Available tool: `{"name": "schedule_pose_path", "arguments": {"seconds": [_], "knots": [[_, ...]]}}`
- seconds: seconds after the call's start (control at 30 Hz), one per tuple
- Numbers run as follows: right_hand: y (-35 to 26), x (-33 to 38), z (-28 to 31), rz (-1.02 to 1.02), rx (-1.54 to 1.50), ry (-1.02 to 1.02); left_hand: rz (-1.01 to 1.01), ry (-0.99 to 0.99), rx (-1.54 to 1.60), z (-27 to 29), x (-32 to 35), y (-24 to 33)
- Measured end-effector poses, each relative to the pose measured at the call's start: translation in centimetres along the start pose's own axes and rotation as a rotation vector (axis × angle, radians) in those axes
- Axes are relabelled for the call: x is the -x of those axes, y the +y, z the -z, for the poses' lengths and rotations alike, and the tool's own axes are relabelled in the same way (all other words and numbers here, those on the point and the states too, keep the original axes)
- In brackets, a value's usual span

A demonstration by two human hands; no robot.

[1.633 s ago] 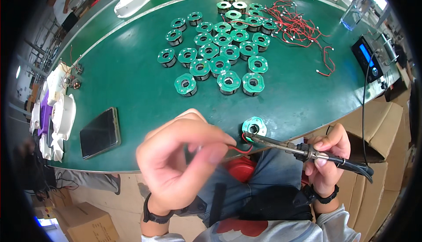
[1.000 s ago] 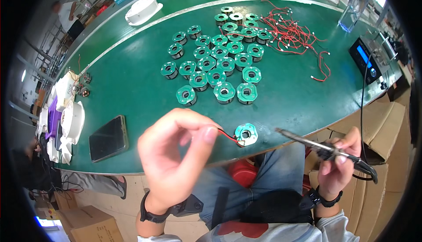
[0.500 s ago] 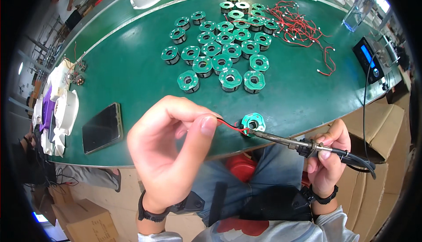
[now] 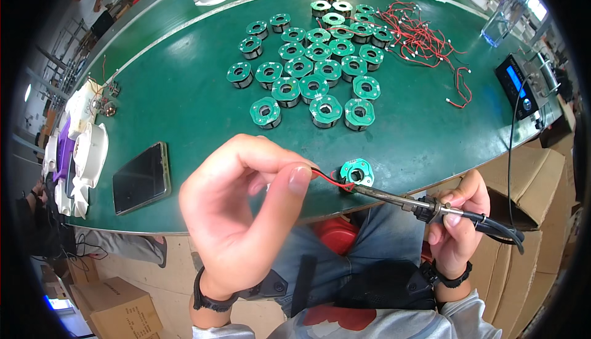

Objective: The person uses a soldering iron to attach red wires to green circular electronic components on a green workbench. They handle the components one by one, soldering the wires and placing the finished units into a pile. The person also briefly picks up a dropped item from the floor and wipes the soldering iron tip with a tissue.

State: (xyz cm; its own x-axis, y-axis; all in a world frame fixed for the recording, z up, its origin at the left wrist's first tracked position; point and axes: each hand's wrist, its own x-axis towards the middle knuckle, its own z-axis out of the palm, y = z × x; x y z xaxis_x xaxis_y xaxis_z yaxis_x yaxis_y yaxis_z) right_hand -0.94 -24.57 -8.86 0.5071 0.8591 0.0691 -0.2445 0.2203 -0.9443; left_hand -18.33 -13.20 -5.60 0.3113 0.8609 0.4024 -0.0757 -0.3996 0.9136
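Note:
A small round motor stator with a green circuit board on top (image 4: 357,171) sits near the table's front edge. Between thumb and forefinger, my left hand (image 4: 243,200) pinches a red and black wire pair (image 4: 329,178); the wire ends reach the board's near edge. My right hand (image 4: 458,219) grips a soldering iron (image 4: 411,201) by its shaft and handle. The iron's tip points left and meets the wire ends at the board, as far as I can tell. The exact contact point is too small to make out.
Several more green-topped stators (image 4: 314,85) stand grouped across the table's middle. Behind them lies a tangle of red wires (image 4: 418,31). A soldering station (image 4: 518,86) with a cable is at right, a phone (image 4: 141,177) at left, white round housings (image 4: 91,154) along the left edge. Cardboard boxes (image 4: 520,185) stand below right.
The view has shifted slightly. Both hands keep their grips, and the iron's tip stays at the board's near edge beside the wire ends.

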Motion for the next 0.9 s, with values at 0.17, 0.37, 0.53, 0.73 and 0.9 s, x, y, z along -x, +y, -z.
{"name": "schedule_pose_path", "arguments": {"seconds": [0.17, 0.37, 0.53, 0.73, 0.9], "knots": [[0.11, 0.03, 0.19, -0.002, -0.009, 0.011, -0.027, -0.014, -0.003, -0.02, -0.09, -0.25], [0.1, -0.01, 0.16, 0.013, -0.007, 0.001, -0.016, -0.011, -0.007, -0.09, 0.03, -0.06], [0.28, -0.08, 0.2, 0.023, -0.013, -0.014, -0.022, -0.017, 0.002, -0.06, 0.0, -0.26], [0.24, -0.08, 0.14, 0.022, -0.016, -0.014, -0.036, 0.001, -0.002, -0.14, 0.0, -0.14], [0.49, -0.16, 0.19, 0.084, -0.016, 0.011, -0.062, 0.0, -0.036, 0.1, -0.25, -0.48]]}}
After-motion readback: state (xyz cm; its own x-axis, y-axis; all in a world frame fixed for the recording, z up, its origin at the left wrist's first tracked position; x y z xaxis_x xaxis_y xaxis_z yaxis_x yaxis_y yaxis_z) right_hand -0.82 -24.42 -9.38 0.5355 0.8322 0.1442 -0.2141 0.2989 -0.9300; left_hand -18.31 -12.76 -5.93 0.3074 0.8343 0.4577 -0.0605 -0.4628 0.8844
